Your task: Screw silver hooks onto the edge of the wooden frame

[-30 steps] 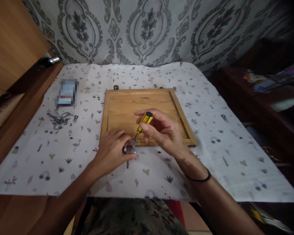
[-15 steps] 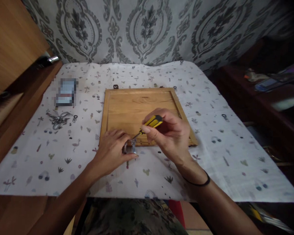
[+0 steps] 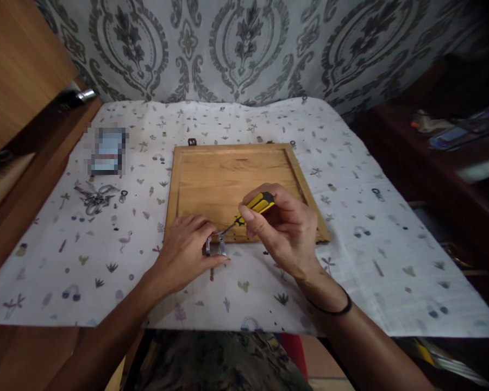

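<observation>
A square wooden panel (image 3: 232, 179) with a raised frame lies on a patterned white cloth (image 3: 350, 255). At its near edge sits a small metal hinge (image 3: 215, 244). My left hand (image 3: 185, 254) is closed around that hinge and pins it against the panel's edge. A yellow and black screwdriver (image 3: 252, 208) is gripped in my right hand (image 3: 287, 231). Its thin tip slants down and left onto the hinge.
A pile of metal hinges and screws (image 3: 95, 198) lies on the cloth at the left, with a small blurred card (image 3: 106, 150) behind it. Loose screws dot the cloth. A wooden cabinet (image 3: 20, 70) stands at the left, dark cluttered furniture (image 3: 444, 152) at the right.
My right hand has tipped the screwdriver from steep to a flatter slant, handle swinging right. The left hand has stayed on the hinge.
</observation>
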`<state>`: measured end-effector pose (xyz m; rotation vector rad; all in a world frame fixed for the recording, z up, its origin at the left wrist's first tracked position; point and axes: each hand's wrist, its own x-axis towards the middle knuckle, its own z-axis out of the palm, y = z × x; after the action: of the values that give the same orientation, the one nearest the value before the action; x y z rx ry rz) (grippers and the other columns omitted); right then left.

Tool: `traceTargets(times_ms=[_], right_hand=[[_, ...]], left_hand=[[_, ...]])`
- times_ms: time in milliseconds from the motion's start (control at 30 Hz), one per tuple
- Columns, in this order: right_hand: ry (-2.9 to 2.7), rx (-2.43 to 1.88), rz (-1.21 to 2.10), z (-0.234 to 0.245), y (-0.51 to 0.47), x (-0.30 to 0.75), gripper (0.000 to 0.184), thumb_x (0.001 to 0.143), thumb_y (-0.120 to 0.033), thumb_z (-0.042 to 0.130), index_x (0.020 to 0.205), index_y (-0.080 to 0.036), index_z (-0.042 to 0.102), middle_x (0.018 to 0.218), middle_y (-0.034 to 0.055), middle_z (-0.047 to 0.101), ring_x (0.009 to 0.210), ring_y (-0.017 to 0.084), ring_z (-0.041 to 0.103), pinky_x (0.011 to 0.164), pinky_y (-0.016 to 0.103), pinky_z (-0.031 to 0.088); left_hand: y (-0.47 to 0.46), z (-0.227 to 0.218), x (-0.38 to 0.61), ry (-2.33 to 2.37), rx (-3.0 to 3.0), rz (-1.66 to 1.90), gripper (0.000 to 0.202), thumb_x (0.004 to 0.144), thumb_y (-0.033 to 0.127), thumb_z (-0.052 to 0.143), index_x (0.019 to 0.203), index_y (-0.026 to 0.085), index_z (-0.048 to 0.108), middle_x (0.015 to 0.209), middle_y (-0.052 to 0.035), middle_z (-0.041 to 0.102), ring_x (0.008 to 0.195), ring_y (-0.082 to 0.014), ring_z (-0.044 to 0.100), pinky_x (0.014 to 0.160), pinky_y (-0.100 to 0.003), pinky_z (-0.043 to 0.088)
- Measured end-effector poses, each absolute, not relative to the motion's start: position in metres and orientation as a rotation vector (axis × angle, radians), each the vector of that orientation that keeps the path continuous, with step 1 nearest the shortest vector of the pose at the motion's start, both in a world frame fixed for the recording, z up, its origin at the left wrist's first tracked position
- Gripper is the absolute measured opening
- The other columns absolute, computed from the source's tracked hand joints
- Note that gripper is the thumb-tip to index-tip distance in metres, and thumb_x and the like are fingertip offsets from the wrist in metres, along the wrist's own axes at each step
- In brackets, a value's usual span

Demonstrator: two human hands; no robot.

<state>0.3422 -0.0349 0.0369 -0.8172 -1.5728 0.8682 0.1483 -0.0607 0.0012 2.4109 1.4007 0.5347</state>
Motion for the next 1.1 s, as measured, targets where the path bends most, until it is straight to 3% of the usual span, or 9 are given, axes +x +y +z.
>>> traceTargets(times_ms=[467, 733, 1100], right_hand=[[-1.826, -0.818, 0.624, 0.0342, -0.0340, 0.3431, 0.014, 0.093, -0.022, 0.071, 0.086, -0.019, 0.059, 0.076, -0.0010, 0.057, 0.067, 0.013, 0.056, 0.060, 0.027, 0.044], [-1.799, -0.848, 0.692, 0.0355, -0.0264, 0.3348, 0.024, 0.095, -0.029, 0.070, 0.080, -0.021, 0.053, 0.070, -0.0048, 0.048, 0.059, 0.009, 0.045, 0.055, 0.025, 0.038], [-1.767, -0.902, 0.728, 0.0321, -0.0278, 0.3349, 0.023, 0.094, -0.031, 0.069, 0.081, -0.021, 0.053, 0.067, -0.0051, 0.049, 0.057, 0.010, 0.048, 0.050, 0.024, 0.037]], left_hand=[[-0.0604, 0.0049, 0.1499, 1.410, 2.378, 0.503, 0.044, 0.075, 0.045, 0.089, 0.108, 0.021, 0.071, 0.104, -0.0050, 0.071, 0.098, -0.0298, 0.066, 0.084, -0.046, 0.049], [-0.0621, 0.0041, 0.1496, 1.416, 2.386, 0.446, 0.042, 0.081, 0.047, 0.083, 0.111, 0.021, 0.070, 0.111, -0.0067, 0.071, 0.105, -0.0320, 0.065, 0.089, -0.048, 0.050], [-0.0624, 0.0049, 0.1483, 1.406, 2.435, 0.436, 0.039, 0.082, 0.049, 0.082, 0.103, 0.020, 0.068, 0.104, -0.0066, 0.070, 0.099, -0.0299, 0.065, 0.085, -0.044, 0.049]])
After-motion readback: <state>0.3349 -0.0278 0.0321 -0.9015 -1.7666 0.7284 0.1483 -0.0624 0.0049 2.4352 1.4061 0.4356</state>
